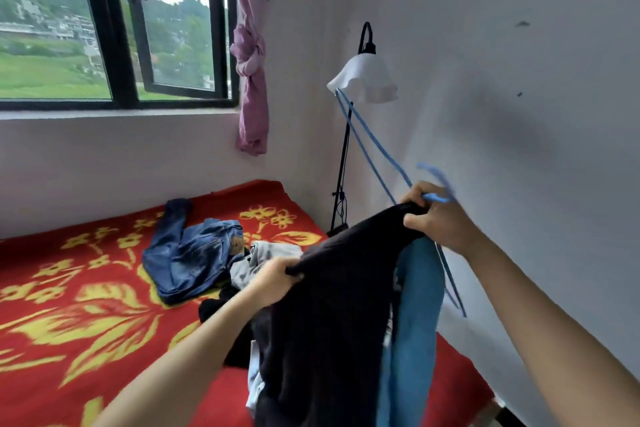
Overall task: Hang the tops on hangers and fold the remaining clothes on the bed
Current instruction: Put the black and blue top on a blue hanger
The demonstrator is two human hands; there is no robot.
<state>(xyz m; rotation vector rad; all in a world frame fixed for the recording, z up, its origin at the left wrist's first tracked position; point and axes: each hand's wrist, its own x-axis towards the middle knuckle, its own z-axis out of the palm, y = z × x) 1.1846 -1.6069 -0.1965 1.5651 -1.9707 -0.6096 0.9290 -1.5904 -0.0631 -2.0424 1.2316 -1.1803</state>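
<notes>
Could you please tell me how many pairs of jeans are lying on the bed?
1: the jeans lie crumpled on the red bedspread, left of the clothes pile. More may be hidden in that pile.

Behind blue hangers (377,146) stand floor lamp (363,80) and wall (519,114); bed (52,322) open leftward.

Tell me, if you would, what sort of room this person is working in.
Most likely a home bedroom: a bed with a red floral cover and jeans lying on it, a window with a knotted pink curtain, and a floor lamp.
</notes>
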